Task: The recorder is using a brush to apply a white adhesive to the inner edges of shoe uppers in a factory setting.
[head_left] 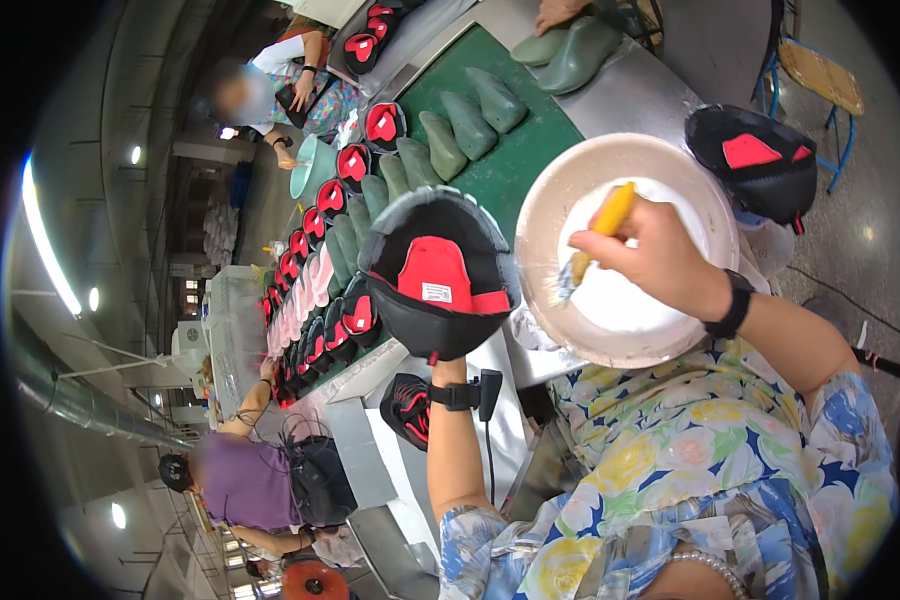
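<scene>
A black shoe upper (440, 320) with a red lining and a white label is held up in the middle, its opening toward me. My left hand (448, 370) carries it from behind; its fingers are hidden by the upper. On the right, my right hand (660, 262) grips a brush (615, 208) by its yellow handle. The pale bristles (566, 282) are down by the inner left wall of a beige basin (542, 190). White liquid (625, 310) lies in the basin's bottom.
Several green shoe lasts (468, 125) and more red-lined uppers (353, 165) stand in rows on a green-topped table (530, 150). Another black upper (755, 165) is right of the basin. Co-workers sit at the far left (300, 85) and left (250, 475); another person's hand (560, 12) touches lasts.
</scene>
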Demonstrator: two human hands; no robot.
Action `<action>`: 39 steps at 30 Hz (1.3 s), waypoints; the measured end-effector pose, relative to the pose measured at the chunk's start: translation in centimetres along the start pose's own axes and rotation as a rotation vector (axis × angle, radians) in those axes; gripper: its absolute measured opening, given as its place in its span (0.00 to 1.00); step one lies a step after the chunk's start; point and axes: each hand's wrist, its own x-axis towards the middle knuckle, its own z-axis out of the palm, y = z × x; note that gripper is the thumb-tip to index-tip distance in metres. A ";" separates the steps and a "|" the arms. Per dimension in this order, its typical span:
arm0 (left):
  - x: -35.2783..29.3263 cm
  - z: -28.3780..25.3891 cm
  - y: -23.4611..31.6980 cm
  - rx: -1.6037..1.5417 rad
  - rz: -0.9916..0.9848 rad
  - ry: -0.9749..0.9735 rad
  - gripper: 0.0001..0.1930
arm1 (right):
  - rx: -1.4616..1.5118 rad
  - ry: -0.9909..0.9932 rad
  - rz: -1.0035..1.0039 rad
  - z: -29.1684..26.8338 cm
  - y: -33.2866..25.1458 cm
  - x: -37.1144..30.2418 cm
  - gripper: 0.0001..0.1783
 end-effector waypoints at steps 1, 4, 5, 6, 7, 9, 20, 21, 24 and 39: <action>1.1 0.6 -0.7 -0.009 0.019 0.012 0.25 | -0.039 0.018 -0.059 -0.8 0.2 0.0 0.16; 3.9 0.4 -0.8 -0.050 0.056 0.017 0.25 | -0.211 0.112 -0.158 -4.0 1.8 -0.9 0.16; 4.3 2.0 -1.4 0.043 -0.031 0.092 0.22 | -0.249 0.106 -0.135 -4.9 2.6 -1.5 0.16; 4.6 3.7 -1.5 0.139 -0.112 0.174 0.19 | -0.281 0.091 -0.116 -5.5 3.0 -2.0 0.16; 5.8 3.2 -2.9 -0.026 -0.157 0.089 0.16 | -0.350 0.054 -0.068 -6.2 3.1 -2.5 0.15; 8.9 4.6 -5.3 -0.103 -0.239 0.158 0.16 | -0.351 0.037 -0.049 -6.7 2.4 -3.1 0.13; 10.6 1.3 -8.7 0.516 -0.460 0.415 0.24 | -0.275 -0.039 0.241 -7.5 6.8 -3.1 0.08; 9.7 0.2 -6.9 0.583 -0.342 0.306 0.26 | -0.242 -0.038 0.260 -7.7 6.9 -3.1 0.07; 5.8 -7.2 -0.1 1.175 0.211 0.009 0.32 | -0.215 -0.036 0.254 -7.9 8.3 -3.2 0.05; -9.9 -15.4 11.8 1.822 0.021 -0.050 0.26 | -0.280 -0.166 0.227 -7.0 7.2 -1.6 0.09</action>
